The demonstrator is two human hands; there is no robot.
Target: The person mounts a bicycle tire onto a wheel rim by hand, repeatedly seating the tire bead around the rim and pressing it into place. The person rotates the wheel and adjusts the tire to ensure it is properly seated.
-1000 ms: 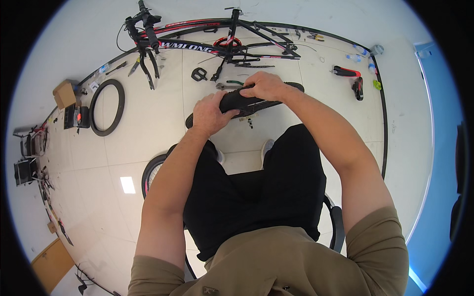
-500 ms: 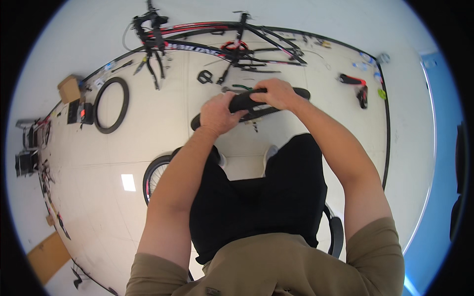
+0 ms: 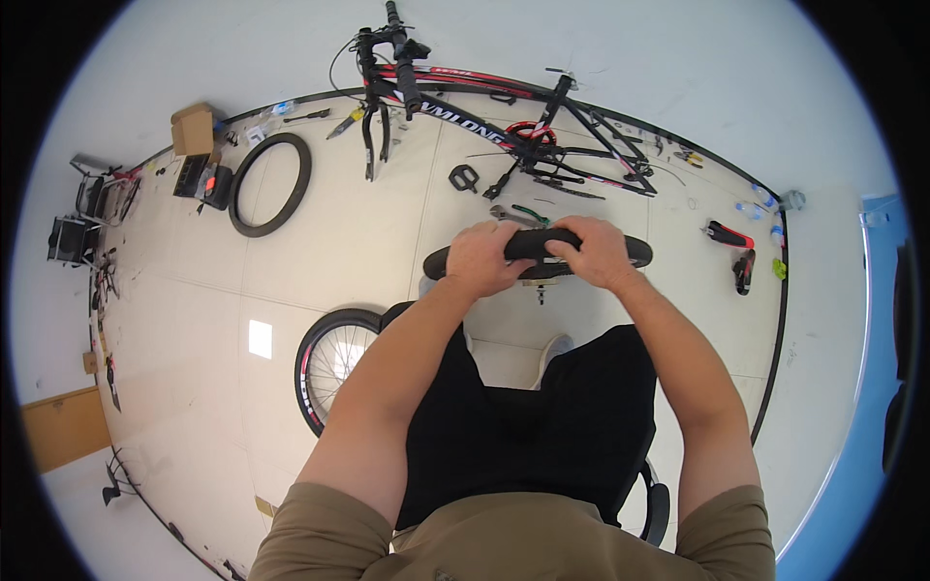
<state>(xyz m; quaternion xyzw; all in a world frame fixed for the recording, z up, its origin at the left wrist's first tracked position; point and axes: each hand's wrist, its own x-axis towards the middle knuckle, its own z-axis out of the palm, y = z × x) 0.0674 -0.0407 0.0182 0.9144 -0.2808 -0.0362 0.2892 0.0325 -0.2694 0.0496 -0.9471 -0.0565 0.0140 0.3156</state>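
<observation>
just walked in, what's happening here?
A seated person grips a black bicycle tyre with both hands, left hand and right hand side by side on its upper edge, above the knees. A spoked wheel stands by the left leg. On the floor ahead lie a wheelless bike frame and a second tyre.

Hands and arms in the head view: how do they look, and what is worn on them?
Both the left hand and the right hand are bare, without gloves, rings or a watch. The forearms are bare too. Short olive-brown sleeves cover only the upper arms.
</observation>
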